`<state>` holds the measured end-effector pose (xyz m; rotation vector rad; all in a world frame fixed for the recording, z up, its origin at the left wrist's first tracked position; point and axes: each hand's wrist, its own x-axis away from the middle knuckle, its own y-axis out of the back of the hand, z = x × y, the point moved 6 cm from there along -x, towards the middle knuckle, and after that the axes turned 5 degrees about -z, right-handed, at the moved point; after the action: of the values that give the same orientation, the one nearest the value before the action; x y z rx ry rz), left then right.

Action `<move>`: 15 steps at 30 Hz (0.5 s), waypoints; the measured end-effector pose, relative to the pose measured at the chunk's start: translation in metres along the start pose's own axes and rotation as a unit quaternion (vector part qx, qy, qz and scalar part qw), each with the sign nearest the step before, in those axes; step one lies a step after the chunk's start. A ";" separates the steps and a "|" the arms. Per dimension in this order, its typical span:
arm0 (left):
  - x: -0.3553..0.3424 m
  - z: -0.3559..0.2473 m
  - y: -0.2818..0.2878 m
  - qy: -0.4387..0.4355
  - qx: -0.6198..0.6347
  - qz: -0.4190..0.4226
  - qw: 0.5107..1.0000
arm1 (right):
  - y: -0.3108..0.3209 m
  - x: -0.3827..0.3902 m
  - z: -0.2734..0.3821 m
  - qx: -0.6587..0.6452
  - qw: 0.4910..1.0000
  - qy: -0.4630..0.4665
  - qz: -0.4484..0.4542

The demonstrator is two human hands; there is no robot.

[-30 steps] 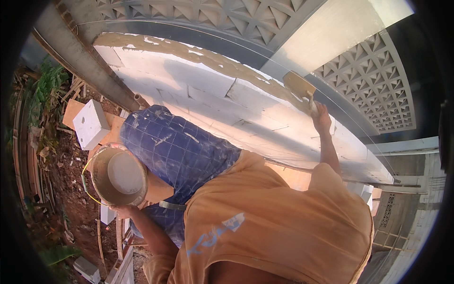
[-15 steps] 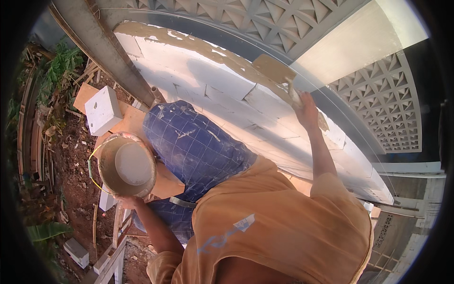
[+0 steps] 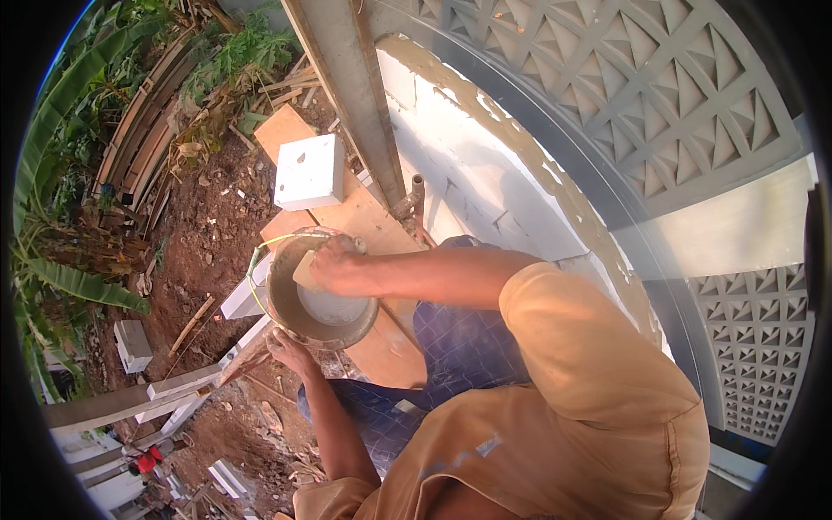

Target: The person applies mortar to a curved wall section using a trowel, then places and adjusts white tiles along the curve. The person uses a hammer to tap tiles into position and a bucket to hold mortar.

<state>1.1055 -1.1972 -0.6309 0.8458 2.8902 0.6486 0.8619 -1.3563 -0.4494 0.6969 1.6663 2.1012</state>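
My left hand [image 3: 293,352] grips the near lower rim of a mortar-smeared bucket [image 3: 283,299] with a yellow-green wire handle. Pale grey wet mortar [image 3: 334,305] lies inside it. My right hand [image 3: 340,265] is over the bucket's mouth, closed round the handle of a trowel. Part of the trowel's flat blade [image 3: 305,271] shows inside the bucket; the rest is hidden by my hand. Beyond my right arm stands a white block wall [image 3: 472,165], its top edge spread with a band of grey-brown mortar [image 3: 520,130].
A white block [image 3: 308,173] sits on plywood boards [image 3: 381,347] beside the bucket. A concrete post [image 3: 347,87] and a short pipe [image 3: 409,198] rise near the wall. Patterned vent blocks [image 3: 607,95] stand behind it. Timber, plants and rubble-strewn soil [image 3: 199,251] lie to the left.
My right hand has carried the trowel from the wall's mortared top leftward into the bucket. My left hand stays at the bucket's rim. The view has swung left.
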 end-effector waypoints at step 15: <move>0.236 -0.223 0.123 -0.222 -0.504 0.671 0.497 | 0.136 0.350 0.028 -0.183 0.953 -0.238 0.037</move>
<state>0.9292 -1.0632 -0.3641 2.2031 0.4691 1.4839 0.5972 -1.1673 -0.2596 1.0484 0.9770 2.0011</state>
